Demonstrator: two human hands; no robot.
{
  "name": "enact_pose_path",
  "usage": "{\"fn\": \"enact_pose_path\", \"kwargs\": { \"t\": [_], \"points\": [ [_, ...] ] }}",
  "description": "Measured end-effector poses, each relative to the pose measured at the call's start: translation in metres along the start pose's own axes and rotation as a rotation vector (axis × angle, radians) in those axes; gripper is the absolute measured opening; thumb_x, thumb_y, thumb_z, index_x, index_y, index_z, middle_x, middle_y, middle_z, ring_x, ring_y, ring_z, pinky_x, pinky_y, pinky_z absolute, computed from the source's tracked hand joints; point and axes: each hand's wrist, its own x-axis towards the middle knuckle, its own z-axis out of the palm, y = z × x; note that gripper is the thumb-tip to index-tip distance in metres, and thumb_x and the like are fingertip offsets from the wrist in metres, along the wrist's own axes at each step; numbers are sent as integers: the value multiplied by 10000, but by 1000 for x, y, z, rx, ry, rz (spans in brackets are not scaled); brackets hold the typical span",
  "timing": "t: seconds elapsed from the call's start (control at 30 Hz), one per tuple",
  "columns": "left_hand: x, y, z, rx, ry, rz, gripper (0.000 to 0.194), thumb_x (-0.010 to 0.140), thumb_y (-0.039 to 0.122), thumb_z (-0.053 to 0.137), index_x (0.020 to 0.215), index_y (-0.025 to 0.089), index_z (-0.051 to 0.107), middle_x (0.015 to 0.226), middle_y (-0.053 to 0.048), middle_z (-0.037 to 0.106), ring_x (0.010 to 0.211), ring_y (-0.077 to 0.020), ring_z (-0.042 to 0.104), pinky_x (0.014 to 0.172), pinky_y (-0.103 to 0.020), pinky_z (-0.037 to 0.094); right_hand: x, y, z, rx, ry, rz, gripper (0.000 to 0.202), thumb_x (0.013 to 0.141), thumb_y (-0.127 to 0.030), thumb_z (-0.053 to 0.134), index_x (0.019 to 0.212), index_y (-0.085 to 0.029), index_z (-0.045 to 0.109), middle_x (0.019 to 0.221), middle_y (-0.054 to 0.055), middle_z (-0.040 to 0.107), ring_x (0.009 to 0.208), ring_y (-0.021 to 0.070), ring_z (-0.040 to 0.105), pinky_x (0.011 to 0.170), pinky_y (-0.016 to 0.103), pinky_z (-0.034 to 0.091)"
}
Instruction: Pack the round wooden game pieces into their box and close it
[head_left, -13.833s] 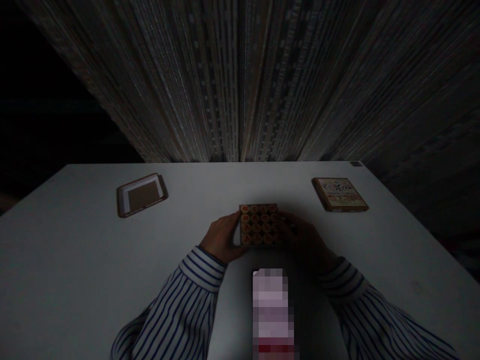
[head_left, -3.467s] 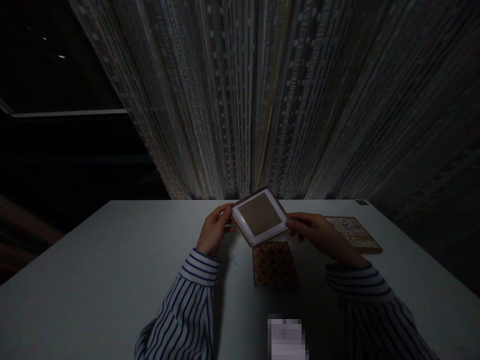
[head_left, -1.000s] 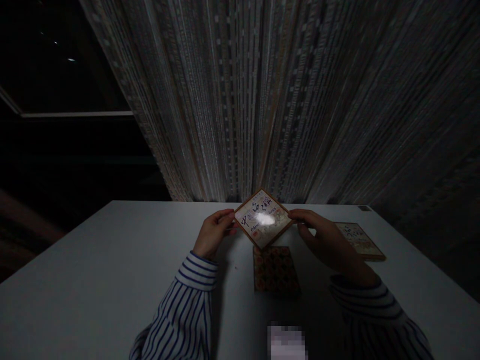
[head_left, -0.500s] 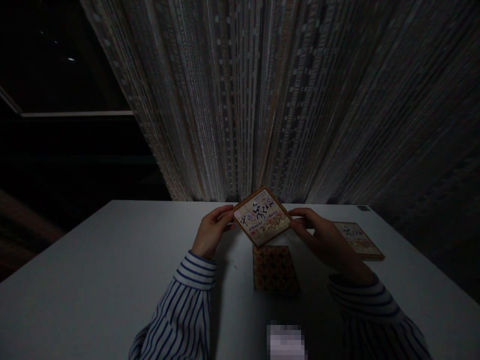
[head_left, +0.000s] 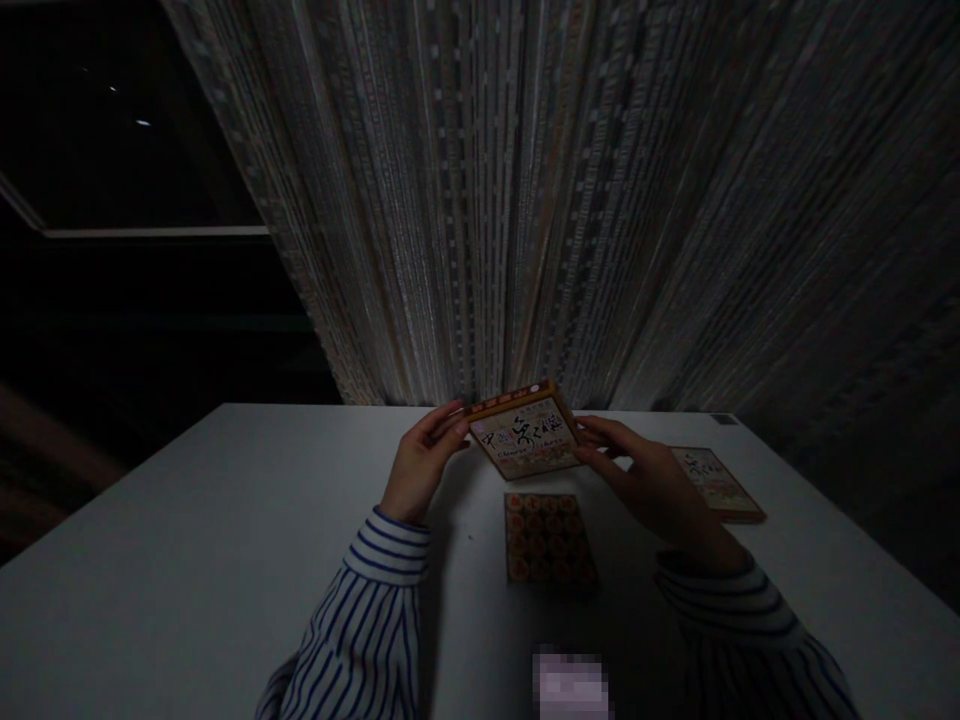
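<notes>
Between my two hands a Chinese chess box (head_left: 525, 440) is held up off the table, tilted so its printed face and red-brown far edge show. My left hand (head_left: 421, 462) grips its left corner with thumb and fingers. At the right corner, my right hand (head_left: 637, 475) pinches it the same way. Just below the box, a square tray of round chess pieces (head_left: 551, 540) lies on the table, the pieces set in rows with reddish characters. A second Chinese chess box (head_left: 720, 485) lies flat to the right, partly behind my right hand.
The white table (head_left: 225, 560) reaches back to a hanging string curtain (head_left: 480, 200). A small dark patch (head_left: 724, 420) marks its back right corner. A pixelated pale patch (head_left: 571, 688) is at the bottom middle. The room is dim.
The held box has tipped and turned, so its far side edge now shows and its near edge sits higher. More of the piece tray is uncovered. Both hands stay nearly in place.
</notes>
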Motion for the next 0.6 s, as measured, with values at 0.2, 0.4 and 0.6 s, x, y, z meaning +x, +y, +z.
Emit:
{"fn": "enact_pose_path", "kwargs": {
  "t": [0.2, 0.4, 0.6],
  "points": [
    [-1, -3, 7, -17, -156, -67, 654, 602, 245, 752, 1195, 141, 497, 1070, -100, 654, 1020, -202, 588, 902, -336, 450, -1, 3, 1, 79, 85, 23, 359, 823, -343, 538, 1166, -239, 538, 1021, 67, 684, 913, 211, 650, 797, 372, 524],
    [-5, -7, 15, 16, -309, -140, 508, 612, 255, 747, 1067, 118, 568, 967, -96, 689, 899, -194, 641, 862, -335, 483, -1, 1, 6, 219, 88, 109, 405, 811, -373, 550, 1192, -242, 507, 997, 67, 692, 916, 212, 652, 814, 394, 527],
    [-6, -3, 13, 32, -297, -140, 499, 608, 282, 752, 1047, 113, 584, 877, -83, 709, 825, -191, 653, 819, -330, 494, -1, -9, 7, 356, 72, 132, 430, 810, -331, 544, 1216, -204, 481, 1007, 87, 683, 909, 198, 650, 781, 355, 539]
  ]
}}
